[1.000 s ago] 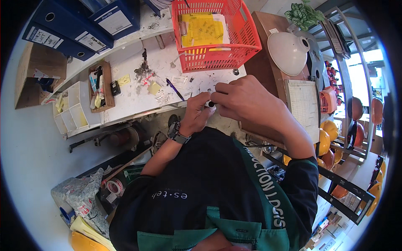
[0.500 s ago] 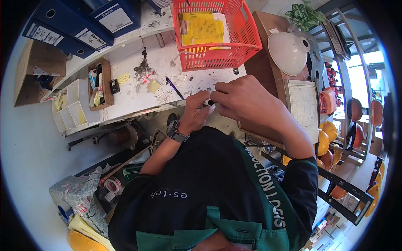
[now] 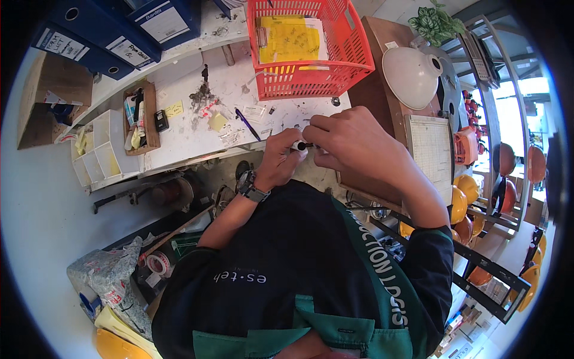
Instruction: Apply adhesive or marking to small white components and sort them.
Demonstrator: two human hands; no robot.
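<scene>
My left hand [image 3: 280, 157], with a watch on its wrist, is closed around a small white cylinder [image 3: 298, 145]. Its round end has a dark middle; it looks like a marker, but most of it is hidden in the fingers. My right hand [image 3: 347, 139] is closed just beside it, with the fingertips pinching a small dark piece [image 3: 308, 145] at the cylinder's end. Whether the two parts are joined cannot be made out. Both hands are in front of my chest, near the front edge of the white desk [image 3: 179, 134].
On the desk are a red basket [image 3: 299, 90] with yellow sheets, a purple pen [image 3: 246, 124], a sticky note [image 3: 217, 122] and a wooden tray of stationery [image 3: 152, 122]. Blue binders [image 3: 107, 42] fill the shelf at far left. A white lampshade [image 3: 411, 76] and yellow helmets [image 3: 458, 203] are at right.
The dark piece at my right fingertips has shifted slightly right, and more of the cylinder's white round end shows. My left hand has hardly moved.
</scene>
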